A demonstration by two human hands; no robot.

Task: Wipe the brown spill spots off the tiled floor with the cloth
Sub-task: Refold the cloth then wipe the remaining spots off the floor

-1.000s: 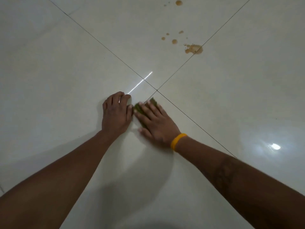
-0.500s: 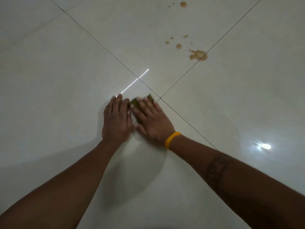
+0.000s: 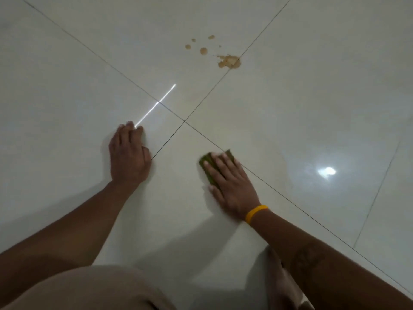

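My right hand (image 3: pixel 232 182) lies flat with straight fingers, pressing the green cloth (image 3: pixel 211 164) on the tiled floor (image 3: pixel 312 108), just beside a grout line. My left hand (image 3: pixel 128 156) rests flat on the floor, holding nothing (fingers relaxed). The brown spill spots (image 3: pixel 229 61) are well apart, farther ahead.

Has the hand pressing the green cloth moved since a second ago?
Yes. The right hand slid the folded green cloth right, away from the tile-joint crossing and the left hand.
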